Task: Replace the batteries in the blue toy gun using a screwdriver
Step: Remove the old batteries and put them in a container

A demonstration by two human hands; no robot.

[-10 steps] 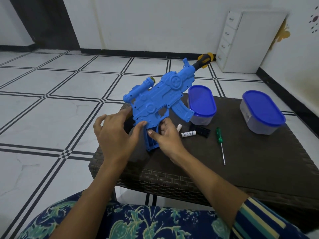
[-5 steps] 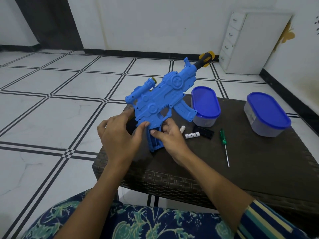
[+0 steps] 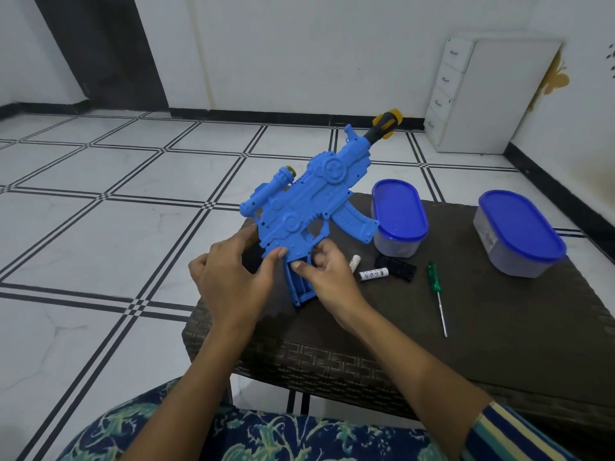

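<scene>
Standing on the foot of its grip on the table (image 3: 466, 327), the blue toy gun (image 3: 299, 207) leans with its muzzle up and away from the person. This posture appears chosen to turn the hollow, ribbed side of the grip toward the person. The left hand (image 3: 229, 281) grips the rear of the gun, fingers curled behind the body and thumb pressed flat on its near face; its job, by my assessment, is to steady the toy. The right hand (image 3: 326, 277) holds the front of the grip below the trigger guard, fingers curled round it and thumb tip at the mouth of the hollow. Whether anything small sits under those fingers cannot be told. Two white batteries (image 3: 374, 273) lie just right of the gun's grip, one partly hidden behind the right hand. A black cover-like piece (image 3: 397, 267) lies just beyond them, further right of the gun. That layout suggests the compartment is open, with cells out and kept within easy reach. The green-handled screwdriver (image 3: 434, 279) lies further right of the gun again, untouched, tip toward the person; it is likely parked until the cover is refitted. Two blue-lidded containers (image 3: 399, 217) stand right of the gun, the nearer just beside its magazine and the other well apart. Their lids are on and their contents cannot be determined.
</scene>
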